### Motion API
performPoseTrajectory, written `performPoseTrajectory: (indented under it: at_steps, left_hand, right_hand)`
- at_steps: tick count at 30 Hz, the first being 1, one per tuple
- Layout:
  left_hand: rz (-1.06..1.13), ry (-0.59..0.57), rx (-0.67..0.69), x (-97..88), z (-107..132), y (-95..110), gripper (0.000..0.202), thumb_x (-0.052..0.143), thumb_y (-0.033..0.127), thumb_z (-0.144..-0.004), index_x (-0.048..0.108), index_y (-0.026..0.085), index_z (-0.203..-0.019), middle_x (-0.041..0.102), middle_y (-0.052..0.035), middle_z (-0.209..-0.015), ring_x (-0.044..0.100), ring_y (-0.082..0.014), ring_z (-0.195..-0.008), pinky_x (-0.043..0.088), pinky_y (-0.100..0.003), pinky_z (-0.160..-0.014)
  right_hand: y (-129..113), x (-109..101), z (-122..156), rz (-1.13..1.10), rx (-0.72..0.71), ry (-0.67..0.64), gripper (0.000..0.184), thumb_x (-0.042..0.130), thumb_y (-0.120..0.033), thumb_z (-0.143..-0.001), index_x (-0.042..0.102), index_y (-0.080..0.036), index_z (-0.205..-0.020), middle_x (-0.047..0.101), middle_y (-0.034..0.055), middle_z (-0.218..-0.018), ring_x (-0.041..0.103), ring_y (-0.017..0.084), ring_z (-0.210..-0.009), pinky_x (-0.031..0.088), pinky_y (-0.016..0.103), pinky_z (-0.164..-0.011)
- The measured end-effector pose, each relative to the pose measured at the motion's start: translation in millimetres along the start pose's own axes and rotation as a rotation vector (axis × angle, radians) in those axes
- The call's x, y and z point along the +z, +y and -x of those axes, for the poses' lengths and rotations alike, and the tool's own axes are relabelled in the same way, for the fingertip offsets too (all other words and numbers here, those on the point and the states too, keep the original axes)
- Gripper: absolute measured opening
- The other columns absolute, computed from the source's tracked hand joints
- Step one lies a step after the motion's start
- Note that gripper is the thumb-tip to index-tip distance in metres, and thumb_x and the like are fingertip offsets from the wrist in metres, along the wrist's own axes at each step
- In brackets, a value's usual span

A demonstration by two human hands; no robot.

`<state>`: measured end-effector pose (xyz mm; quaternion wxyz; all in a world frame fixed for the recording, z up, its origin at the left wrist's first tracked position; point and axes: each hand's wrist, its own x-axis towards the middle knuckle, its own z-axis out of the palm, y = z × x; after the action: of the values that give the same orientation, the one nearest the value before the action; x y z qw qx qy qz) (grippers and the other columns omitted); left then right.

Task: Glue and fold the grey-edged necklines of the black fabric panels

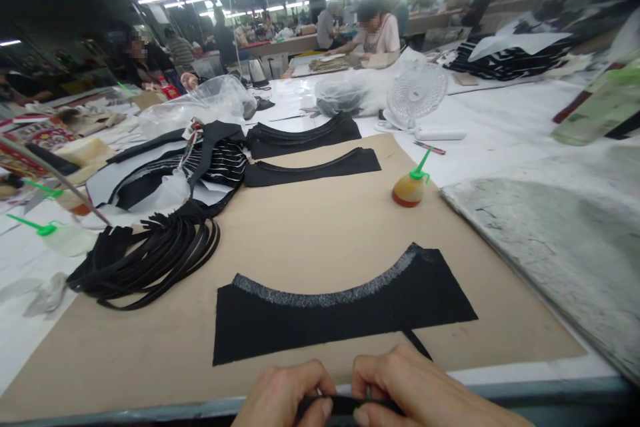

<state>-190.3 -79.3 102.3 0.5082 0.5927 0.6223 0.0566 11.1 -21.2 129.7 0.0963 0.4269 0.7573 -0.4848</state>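
A dark strip lies between the two hands at the bottom of the view, just over the table's near edge. Its visible stretch runs crosswise, left to right; the rest is hidden by the fingers or cut off by the frame. The left hand pinches it between thumb and curled fingers, and the right hand does the same, the two thumbs close together with a short span of strip bare between them.

Straight ahead of the fingers lies a black panel, flat, its long axis also crosswise, the right end set somewhat farther off. Its straight side faces the hands, just beyond the knuckles, and neither hand is clearly nearer. Its hollow, curved side faces away, edged by a whitish speckled band, so the panel's width lies between band and fingers. A narrow dark tail runs from the panel's near side to behind the right hand; whether it joins the strip cannot be told.

Beneath is brown paper. Farther left sits a strip bundle; farther right, a green-tipped bottle.
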Motion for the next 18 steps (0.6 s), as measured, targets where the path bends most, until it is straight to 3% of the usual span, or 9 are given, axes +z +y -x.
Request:
performPoseTrajectory:
  at_steps: [4,7,11,18]
  left_hand:
    - [0.006,0.155,-0.044,-7.1,-8.7,-2.9,0.02,0.049,0.033,-0.081,0.061,0.019,-0.072,0.045,0.0043,-0.056,0.042,-0.0113,-0.058,0.028,-0.023,-0.056]
    - [-0.011,0.231,-0.073,-11.7,-14.4,-5.3,0.02,0.052,0.035,-0.08,0.062,0.02,-0.071,0.042,0.0053,-0.056,0.04,-0.0111,-0.058,0.026,-0.023,-0.057]
    - [-0.059,0.286,-0.1,-20.8,-25.0,-0.8,0.021,0.057,0.039,-0.077,0.063,0.021,-0.068,0.04,0.0064,-0.053,0.038,-0.0107,-0.055,0.022,-0.025,-0.054]
    - [-0.099,0.323,-0.121,-32.2,-57.1,10.2,0.013,0.057,0.029,-0.073,0.061,0.02,-0.064,0.044,0.0054,-0.051,0.04,-0.0108,-0.053,0.022,-0.025,-0.052]
  right_hand:
    - [6.4,-7.0,1.6,0.064,0.027,0.139,0.012,0.052,-0.02,-0.082,0.064,-0.021,-0.079,0.067,0.003,-0.079,0.06,0.017,-0.074,0.037,0.024,-0.064]
    - [12.4,-14.4,1.7,0.1,0.044,0.142,0.016,0.051,-0.025,-0.086,0.063,-0.022,-0.075,0.066,0.0028,-0.075,0.059,0.018,-0.072,0.035,0.025,-0.062]
    - [21.1,-21.2,-12.8,0.119,0.031,0.203,0.023,0.048,-0.032,-0.089,0.061,-0.023,-0.073,0.063,0.0013,-0.073,0.055,0.017,-0.071,0.03,0.025,-0.059]
    - [26.2,-30.3,-52.8,0.212,0.075,0.283,0.02,0.052,-0.027,-0.082,0.063,-0.02,-0.066,0.06,0.001,-0.062,0.049,0.013,-0.058,0.023,0.026,-0.055]
